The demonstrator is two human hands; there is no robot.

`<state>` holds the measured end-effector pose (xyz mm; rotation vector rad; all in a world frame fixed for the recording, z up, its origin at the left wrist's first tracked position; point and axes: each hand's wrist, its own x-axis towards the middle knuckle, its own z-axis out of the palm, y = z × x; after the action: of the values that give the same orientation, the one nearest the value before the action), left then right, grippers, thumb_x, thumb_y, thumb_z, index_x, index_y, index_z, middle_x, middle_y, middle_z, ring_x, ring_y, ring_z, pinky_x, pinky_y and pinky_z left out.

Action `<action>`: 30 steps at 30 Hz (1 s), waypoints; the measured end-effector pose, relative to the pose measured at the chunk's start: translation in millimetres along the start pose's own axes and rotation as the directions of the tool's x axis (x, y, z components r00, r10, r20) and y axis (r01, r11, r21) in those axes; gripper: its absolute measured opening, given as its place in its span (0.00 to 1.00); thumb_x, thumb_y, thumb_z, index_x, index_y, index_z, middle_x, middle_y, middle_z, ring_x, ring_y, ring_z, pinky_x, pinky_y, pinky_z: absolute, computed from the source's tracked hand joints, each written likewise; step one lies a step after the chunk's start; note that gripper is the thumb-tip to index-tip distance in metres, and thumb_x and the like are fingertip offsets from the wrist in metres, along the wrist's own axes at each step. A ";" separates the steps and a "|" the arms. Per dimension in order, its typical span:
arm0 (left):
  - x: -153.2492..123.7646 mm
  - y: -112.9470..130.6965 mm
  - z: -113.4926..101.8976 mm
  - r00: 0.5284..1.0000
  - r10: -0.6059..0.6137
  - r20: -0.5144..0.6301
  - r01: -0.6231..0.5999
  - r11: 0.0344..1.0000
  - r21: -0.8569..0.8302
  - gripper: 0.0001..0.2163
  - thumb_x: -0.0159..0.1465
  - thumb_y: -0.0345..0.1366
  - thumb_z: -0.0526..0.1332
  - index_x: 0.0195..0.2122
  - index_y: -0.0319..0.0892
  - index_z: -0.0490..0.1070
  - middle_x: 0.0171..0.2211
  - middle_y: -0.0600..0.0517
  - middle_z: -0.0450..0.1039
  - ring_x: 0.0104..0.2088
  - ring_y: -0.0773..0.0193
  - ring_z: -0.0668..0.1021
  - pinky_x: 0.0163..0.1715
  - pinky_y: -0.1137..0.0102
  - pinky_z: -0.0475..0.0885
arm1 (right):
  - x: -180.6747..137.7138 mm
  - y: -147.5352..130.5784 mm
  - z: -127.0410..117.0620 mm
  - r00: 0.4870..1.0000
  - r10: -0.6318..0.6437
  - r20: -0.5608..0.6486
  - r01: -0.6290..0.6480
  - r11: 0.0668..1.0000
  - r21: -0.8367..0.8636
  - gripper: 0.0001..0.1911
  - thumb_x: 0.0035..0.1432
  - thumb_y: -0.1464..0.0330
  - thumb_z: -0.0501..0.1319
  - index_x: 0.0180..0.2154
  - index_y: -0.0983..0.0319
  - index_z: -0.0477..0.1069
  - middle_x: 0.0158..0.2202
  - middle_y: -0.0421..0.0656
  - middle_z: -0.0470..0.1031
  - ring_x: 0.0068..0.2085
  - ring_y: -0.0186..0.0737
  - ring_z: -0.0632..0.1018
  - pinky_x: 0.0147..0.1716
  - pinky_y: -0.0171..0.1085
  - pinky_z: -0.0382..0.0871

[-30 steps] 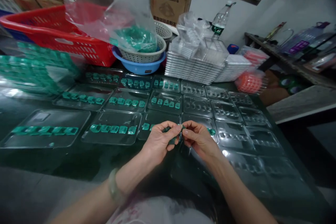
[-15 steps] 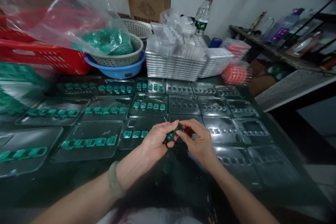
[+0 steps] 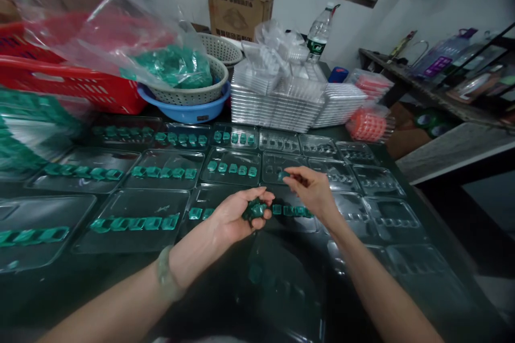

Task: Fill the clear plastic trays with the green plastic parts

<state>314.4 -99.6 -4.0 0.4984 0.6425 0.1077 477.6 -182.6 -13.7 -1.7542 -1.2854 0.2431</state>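
Note:
My left hand (image 3: 241,213), palm up with fingers curled, cups several green translucent pieces (image 3: 254,209). My right hand (image 3: 311,190) pinches one small green piece (image 3: 284,174) over a clear plastic tray (image 3: 289,159) in the second row from the back. Whether that piece touches the tray's slot I cannot tell. Beneath and between my hands lies another clear tray with green pieces (image 3: 288,210) in its slots. Left of it, a tray holding a row of five-slot green pieces (image 3: 232,168) lies flat. Trays further right (image 3: 392,214) show bare slots.
Stacked clear trays (image 3: 277,104) stand at the back. Beside them are a grey colander (image 3: 219,83) in a blue basin (image 3: 193,112), a red basket (image 3: 116,94) under plastic film, and a water bottle (image 3: 319,32). Green stacked packs (image 3: 28,123) sit at the left.
My right hand has moved away from my left, forward over a tray, with one green piece. My left hand has opened somewhat, showing the pieces in its palm. The view has shifted slightly.

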 end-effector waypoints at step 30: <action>-11.1 0.8 -20.6 0.994 0.111 0.002 -0.106 0.958 -0.267 0.06 0.54 0.33 0.56 0.31 0.36 0.67 0.27 0.47 0.70 0.25 0.61 0.74 0.21 0.68 0.67 | -4.2 -56.7 6.7 0.907 -0.222 0.358 0.276 0.955 -0.106 0.12 0.52 0.68 0.57 0.40 0.57 0.68 0.30 0.39 0.68 0.29 0.32 0.69 0.30 0.32 0.62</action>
<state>293.2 -93.2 -11.7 0.2733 0.5731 0.2901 434.6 -180.5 24.0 -1.7002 -1.8097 0.3185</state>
